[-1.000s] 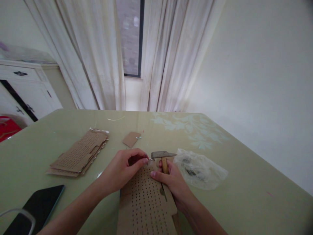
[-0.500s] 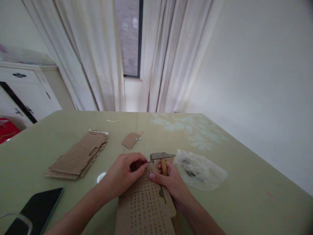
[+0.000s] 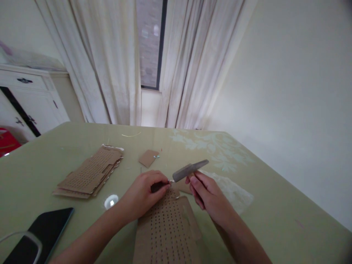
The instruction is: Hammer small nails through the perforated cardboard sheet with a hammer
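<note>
My right hand [image 3: 210,192] is closed round the handle of a hammer. The hammer's grey metal head [image 3: 189,169] is raised just above and right of my left fingertips. My left hand [image 3: 148,190] pinches thumb and forefinger together at the far end of a brown cardboard piece [image 3: 167,227] with rows of small punched holes. A small pale, shiny bit shows at those fingertips, too small to name. The perforated cardboard runs toward me and out of the lower edge of view. More brown cardboard [image 3: 183,186] shows beyond it, under the hammer.
A stack of perforated cardboard pieces [image 3: 90,170] lies on the left of the table, a small cardboard scrap [image 3: 149,158] at centre. A crumpled clear plastic bag [image 3: 233,190] sits behind my right hand. A dark tablet-like device [image 3: 41,234] and cable [image 3: 34,238] lie at lower left.
The hammer has come up off the cardboard, its head tilting up to the right. My right hand has moved right, away from the cardboard. My left hand keeps its pinch.
</note>
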`<action>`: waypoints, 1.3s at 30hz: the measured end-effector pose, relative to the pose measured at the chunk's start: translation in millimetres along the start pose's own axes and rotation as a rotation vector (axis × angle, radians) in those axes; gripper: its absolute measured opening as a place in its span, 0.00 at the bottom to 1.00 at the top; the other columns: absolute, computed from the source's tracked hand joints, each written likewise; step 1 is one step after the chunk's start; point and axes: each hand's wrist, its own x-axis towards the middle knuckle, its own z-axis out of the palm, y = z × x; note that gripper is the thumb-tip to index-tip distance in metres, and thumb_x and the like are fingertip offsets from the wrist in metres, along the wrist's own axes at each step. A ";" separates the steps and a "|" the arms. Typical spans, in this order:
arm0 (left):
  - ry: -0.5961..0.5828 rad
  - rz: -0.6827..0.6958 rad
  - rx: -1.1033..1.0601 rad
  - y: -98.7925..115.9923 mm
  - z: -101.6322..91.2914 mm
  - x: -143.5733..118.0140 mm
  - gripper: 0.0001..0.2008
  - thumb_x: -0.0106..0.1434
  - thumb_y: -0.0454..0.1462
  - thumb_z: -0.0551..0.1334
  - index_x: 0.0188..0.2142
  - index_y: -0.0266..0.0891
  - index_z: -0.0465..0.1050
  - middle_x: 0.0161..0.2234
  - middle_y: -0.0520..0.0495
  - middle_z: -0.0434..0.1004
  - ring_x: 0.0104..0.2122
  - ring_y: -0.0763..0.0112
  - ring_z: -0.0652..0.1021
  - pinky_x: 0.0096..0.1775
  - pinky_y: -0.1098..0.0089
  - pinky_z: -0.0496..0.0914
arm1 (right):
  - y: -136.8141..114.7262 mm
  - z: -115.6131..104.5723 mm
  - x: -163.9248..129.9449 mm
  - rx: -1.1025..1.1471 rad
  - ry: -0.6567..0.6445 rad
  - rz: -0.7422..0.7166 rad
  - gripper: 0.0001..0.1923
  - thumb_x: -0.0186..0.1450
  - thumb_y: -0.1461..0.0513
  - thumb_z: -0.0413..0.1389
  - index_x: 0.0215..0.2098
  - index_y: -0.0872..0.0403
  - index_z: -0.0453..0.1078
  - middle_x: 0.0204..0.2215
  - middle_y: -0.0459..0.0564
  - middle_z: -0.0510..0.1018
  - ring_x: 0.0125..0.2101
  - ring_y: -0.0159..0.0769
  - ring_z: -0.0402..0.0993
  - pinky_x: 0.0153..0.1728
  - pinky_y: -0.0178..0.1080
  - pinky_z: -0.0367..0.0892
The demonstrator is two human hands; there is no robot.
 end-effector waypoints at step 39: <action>0.039 -0.036 0.061 3.9 12.7 -6.7 0.08 0.70 0.34 0.64 0.37 0.43 0.83 0.39 0.48 0.84 0.40 0.64 0.83 0.44 0.68 0.73 | -64.4 11.6 -11.1 -0.808 -0.003 -0.288 0.11 0.80 0.61 0.49 0.49 0.48 0.75 0.41 0.48 0.86 0.39 0.44 0.83 0.39 0.42 0.64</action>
